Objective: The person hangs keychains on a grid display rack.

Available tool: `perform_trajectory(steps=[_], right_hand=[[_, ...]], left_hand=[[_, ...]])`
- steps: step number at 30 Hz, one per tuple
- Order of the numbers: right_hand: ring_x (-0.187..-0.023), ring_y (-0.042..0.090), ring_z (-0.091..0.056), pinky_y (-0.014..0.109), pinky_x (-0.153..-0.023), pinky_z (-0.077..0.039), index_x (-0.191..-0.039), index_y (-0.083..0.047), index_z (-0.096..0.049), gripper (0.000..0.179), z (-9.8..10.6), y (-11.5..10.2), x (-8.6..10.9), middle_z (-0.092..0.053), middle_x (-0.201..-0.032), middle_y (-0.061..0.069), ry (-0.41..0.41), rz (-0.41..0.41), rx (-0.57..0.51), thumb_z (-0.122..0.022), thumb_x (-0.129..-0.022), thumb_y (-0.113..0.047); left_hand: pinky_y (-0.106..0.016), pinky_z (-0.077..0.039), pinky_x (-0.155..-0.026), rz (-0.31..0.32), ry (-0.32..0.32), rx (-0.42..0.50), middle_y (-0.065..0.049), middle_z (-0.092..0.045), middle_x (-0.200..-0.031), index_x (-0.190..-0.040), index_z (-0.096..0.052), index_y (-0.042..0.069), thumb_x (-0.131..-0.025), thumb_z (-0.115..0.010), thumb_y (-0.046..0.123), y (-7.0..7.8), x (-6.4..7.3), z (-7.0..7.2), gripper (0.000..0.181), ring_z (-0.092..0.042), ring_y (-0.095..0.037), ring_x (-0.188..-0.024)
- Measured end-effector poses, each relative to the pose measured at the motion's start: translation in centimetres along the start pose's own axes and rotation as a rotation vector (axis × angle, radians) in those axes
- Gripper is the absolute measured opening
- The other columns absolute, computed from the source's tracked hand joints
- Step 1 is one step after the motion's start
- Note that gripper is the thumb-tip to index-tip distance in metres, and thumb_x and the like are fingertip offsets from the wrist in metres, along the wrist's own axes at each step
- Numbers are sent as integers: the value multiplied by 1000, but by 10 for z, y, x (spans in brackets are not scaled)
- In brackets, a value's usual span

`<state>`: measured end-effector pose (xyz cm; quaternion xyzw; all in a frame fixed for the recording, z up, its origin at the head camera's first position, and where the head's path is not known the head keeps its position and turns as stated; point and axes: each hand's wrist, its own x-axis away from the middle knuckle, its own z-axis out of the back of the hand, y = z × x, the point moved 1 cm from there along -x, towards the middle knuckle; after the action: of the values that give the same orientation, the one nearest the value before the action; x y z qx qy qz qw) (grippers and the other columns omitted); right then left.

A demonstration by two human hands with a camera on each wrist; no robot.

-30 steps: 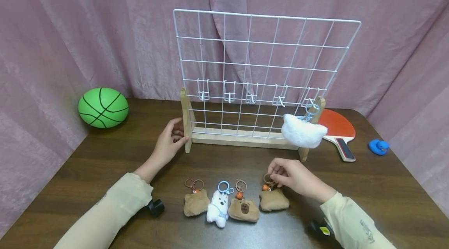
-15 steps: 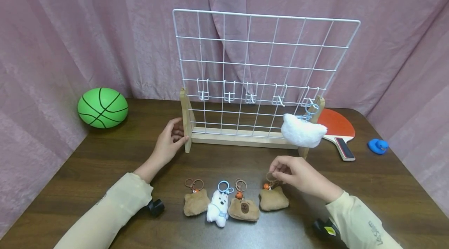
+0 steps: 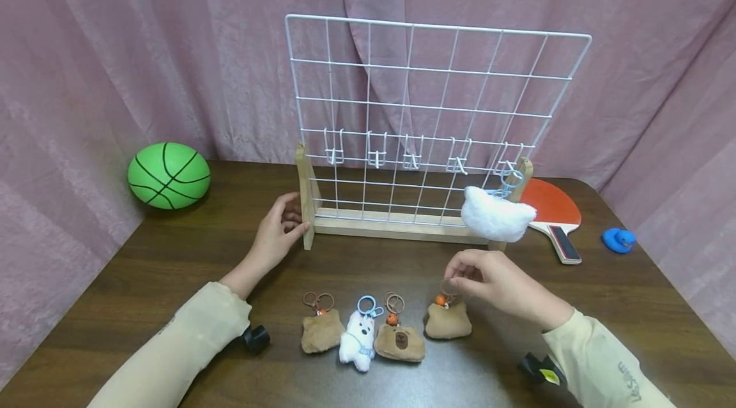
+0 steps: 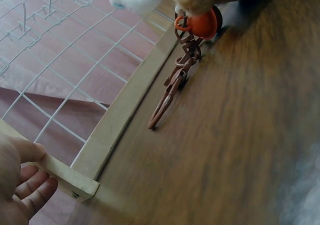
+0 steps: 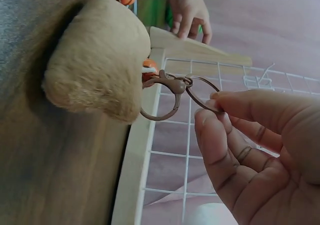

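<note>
My right hand (image 3: 494, 280) pinches the metal ring of a brown plush keychain (image 3: 448, 322) between thumb and forefinger. In the right wrist view a brown clasp (image 5: 175, 86) and an orange bell (image 5: 149, 66) link that ring to the plush. My left hand (image 3: 273, 232) grips the left wooden leg (image 3: 307, 204) of a white wire grid rack, thumb on the near side and fingers behind. On the table lie two more brown plush keychains (image 3: 322, 333) (image 3: 399, 344) and a white bear keychain (image 3: 358, 339). A white plush keychain (image 3: 497, 215) hangs at the rack's right end.
Several white hooks (image 3: 376, 159) sit in a row on the grid. A green ball (image 3: 169, 176) stands at the far left. To the right are an orange table tennis bat (image 3: 549, 204) and a blue rubber duck (image 3: 619, 240). Pink curtains (image 3: 172, 44) close off the back.
My right hand has risen slightly and moved a little right and away, drawing the brown keychain's ring and bell up with it; the plush has shifted slightly. My left hand stays on the rack.
</note>
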<state>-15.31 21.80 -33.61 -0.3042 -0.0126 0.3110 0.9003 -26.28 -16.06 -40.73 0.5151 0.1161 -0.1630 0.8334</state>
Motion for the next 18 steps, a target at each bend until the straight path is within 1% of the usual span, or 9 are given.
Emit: perform_trajectory(steps=[10, 18], right_hand=[[-71, -4, -55, 18, -60, -49, -90, -15, -67, 8, 11, -7, -1, -66, -78, -11, -9, 19, 17, -65, -90, -8], [-72, -4, -55, 18, -62, -50, -90, -15, -68, 8, 21, -12, -4, -67, -81, -10, -10, 20, 57, -65, -90, -8]], left_hand=[[-8, -49, -76, 5, 1, 23, -26, -57, -112, -138, -38, -4, -86, -66, -4, 1, 0, -1, 59, -59, -31, -96], [-10, -50, -76, 7, 1, 7, -27, -56, -113, -139, -36, -6, -86, -67, -4, 2, 0, 0, 62, -59, -32, -97]])
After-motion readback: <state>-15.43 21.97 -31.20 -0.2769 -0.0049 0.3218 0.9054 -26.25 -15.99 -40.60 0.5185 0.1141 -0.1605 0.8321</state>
